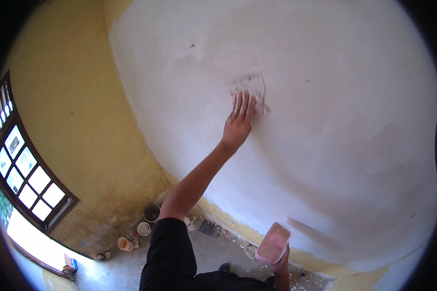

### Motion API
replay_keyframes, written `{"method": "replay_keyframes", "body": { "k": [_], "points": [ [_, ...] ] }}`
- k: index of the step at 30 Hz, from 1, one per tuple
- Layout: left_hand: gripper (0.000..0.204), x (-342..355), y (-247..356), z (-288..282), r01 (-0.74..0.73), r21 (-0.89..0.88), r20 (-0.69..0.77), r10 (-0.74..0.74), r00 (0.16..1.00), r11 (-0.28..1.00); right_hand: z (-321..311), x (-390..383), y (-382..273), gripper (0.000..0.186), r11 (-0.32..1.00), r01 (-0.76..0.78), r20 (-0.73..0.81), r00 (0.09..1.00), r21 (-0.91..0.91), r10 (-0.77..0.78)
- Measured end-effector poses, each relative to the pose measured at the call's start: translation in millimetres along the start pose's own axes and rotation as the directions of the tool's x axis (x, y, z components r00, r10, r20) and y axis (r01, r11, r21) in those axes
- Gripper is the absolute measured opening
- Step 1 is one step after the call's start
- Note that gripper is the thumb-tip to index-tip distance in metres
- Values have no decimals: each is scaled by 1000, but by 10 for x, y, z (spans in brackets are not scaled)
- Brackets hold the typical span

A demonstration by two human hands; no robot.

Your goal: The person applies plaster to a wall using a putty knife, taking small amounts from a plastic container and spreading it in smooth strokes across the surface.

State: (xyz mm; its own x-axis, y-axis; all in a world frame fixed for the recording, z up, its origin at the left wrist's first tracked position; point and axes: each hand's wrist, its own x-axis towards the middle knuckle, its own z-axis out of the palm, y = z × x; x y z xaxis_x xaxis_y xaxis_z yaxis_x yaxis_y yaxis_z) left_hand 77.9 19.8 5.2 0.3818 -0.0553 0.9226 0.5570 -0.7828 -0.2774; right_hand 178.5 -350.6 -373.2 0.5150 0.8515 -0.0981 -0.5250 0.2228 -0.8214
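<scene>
Both gripping: left hand (238, 121) flat tool (249, 84) (blurred) against white wall (335, 92), right hand (280, 263) pinkish tub (267, 258).

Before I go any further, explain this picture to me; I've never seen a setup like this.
There is no machine here, just a person working bare-handed. The one picture comes from a wide fisheye camera on the person's head, so straight edges bend. The left hand is up at a whitish, patchy wall, lying over a thin, flat, smeared piece too blurred to make out fully. The right hand holds a pale pink rectangular tub. On the grey floor below are a dark round bucket, a white round bucket and an orange container.
</scene>
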Motion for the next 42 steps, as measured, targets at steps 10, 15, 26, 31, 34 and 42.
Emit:
{"method": "replay_keyframes", "body": {
  "k": [10, 15, 26, 31, 34, 42],
  "points": [
    [65, -148, -41, -823, -13, -216, 14, 17, 1000, 976, -167, 89, -73, 49, 995, -30, 102, 995, 98, 20],
    [70, 1223, -469, -945, -214, 1, -128, 212, 969, 977, -281, 165, 93, 49, 982, -45, 54, 998, 186, 35],
    [69, -163, -550, -425, -221, -127, 108, 235, 966, 967, -368, 46, 364, 54, 999, 27, -51, 998, -22, -28],
    [61, -1165, -506, -468, -105, -103, 257, 129, 958, 989, -36, -53, -45, 55, 991, -62, -36, 997, 115, 67],
    [59, -1436, -418, -550, -116, -168, 247, 156, 956, 979, -113, -19, -38, 54, 966, -121, -27, 991, 228, 131],
    [63, -476, -335, -570, 147, -63, -85, -152, 985, 987, -166, -5, 25, 51, 959, -165, -38, 983, 230, 179]
  ]
}}
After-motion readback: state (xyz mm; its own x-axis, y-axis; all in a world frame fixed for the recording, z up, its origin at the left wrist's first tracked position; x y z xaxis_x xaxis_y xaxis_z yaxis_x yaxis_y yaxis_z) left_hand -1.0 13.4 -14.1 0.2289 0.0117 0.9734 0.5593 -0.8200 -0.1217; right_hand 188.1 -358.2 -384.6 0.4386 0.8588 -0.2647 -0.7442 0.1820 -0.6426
